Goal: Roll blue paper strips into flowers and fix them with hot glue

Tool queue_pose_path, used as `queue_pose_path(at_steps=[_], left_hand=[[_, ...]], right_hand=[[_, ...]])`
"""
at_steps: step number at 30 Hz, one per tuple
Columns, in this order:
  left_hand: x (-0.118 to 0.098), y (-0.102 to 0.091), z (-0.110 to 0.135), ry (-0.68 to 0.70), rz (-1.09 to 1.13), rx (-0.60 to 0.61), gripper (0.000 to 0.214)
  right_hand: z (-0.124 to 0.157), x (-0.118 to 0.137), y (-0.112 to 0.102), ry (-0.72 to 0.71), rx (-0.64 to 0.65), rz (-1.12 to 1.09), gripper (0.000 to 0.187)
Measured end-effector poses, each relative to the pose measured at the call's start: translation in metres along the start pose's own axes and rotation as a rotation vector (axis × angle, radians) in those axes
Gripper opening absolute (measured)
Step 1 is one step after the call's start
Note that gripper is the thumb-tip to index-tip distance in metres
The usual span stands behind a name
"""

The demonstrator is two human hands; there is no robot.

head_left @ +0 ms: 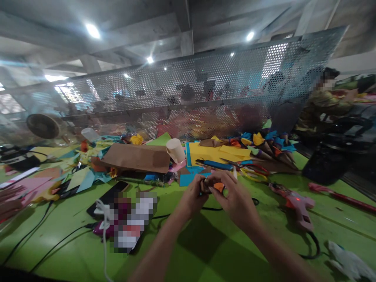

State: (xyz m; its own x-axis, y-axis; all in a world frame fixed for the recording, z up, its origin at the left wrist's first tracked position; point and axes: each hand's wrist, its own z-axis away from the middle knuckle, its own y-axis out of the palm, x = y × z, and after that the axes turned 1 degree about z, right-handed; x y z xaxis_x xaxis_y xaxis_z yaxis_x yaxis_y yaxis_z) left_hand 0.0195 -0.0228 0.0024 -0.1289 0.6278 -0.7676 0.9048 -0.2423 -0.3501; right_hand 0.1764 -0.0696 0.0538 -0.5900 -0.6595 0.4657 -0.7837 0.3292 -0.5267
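Both of my hands meet above the green table (205,243) near its middle. My left hand (194,196) and my right hand (232,196) pinch one small folded paper piece (212,185), brown with an orange part. The fingers of both hands are closed on it. Just beyond the hands lie yellow and blue paper sheets (205,154), a blue-handled tool (216,165) and red-handled scissors (255,168).
A pink glue gun (296,203) with a black cord lies right of my hands. A brown paper bag (136,157) and a paper roll (175,150) sit behind. Phones (108,197) and cables lie left. Paper cones (273,150) pile against a perforated metal screen (205,90). Another person (326,102) sits far right.
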Motion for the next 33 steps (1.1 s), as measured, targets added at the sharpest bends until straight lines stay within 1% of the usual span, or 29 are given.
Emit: queue_pose_path(at_steps=[4, 7, 9, 11, 14, 18, 20, 24, 26, 28, 31, 33], left_hand=[[0.001, 0.001, -0.001, 0.024, -0.014, -0.007, 0.028], [0.001, 0.001, -0.002, 0.041, -0.022, -0.014, 0.026], [-0.001, 0.001, -0.002, 0.008, 0.000, -0.018, 0.024], [-0.004, 0.000, -0.001, -0.042, 0.024, -0.019, 0.022], [-0.008, -0.001, 0.001, -0.071, 0.030, -0.015, 0.019], [-0.007, -0.001, 0.002, -0.087, 0.008, 0.015, 0.016], [-0.006, -0.001, 0.001, -0.086, 0.001, 0.021, 0.016], [-0.009, -0.002, 0.001, -0.118, -0.023, 0.018, 0.018], [-0.010, -0.003, 0.001, -0.134, -0.047, 0.030, 0.022], [-0.012, -0.003, 0.002, -0.141, -0.077, 0.044, 0.026], [-0.012, -0.004, 0.002, -0.141, -0.109, 0.051, 0.028], [-0.012, -0.003, 0.003, -0.146, -0.116, 0.051, 0.027]], right_hand=[[-0.001, 0.001, -0.001, -0.050, 0.047, 0.066, 0.019], [-0.001, 0.000, -0.001, -0.067, 0.041, 0.114, 0.017], [-0.001, -0.001, -0.002, -0.060, 0.032, 0.109, 0.016], [-0.001, 0.000, -0.003, -0.046, 0.050, 0.095, 0.016], [-0.001, 0.002, -0.003, -0.008, 0.132, 0.097, 0.015], [-0.001, 0.002, -0.001, 0.046, 0.226, 0.116, 0.012], [-0.001, -0.001, -0.001, 0.068, 0.217, 0.068, 0.012], [-0.003, -0.010, -0.001, 0.107, 0.114, -0.101, 0.013], [-0.004, -0.012, -0.002, 0.095, 0.081, -0.089, 0.011], [-0.005, -0.013, -0.003, 0.088, 0.079, -0.036, 0.011], [-0.006, -0.014, -0.003, 0.112, 0.112, 0.015, 0.013], [-0.007, -0.015, -0.003, 0.114, 0.145, 0.010, 0.011]])
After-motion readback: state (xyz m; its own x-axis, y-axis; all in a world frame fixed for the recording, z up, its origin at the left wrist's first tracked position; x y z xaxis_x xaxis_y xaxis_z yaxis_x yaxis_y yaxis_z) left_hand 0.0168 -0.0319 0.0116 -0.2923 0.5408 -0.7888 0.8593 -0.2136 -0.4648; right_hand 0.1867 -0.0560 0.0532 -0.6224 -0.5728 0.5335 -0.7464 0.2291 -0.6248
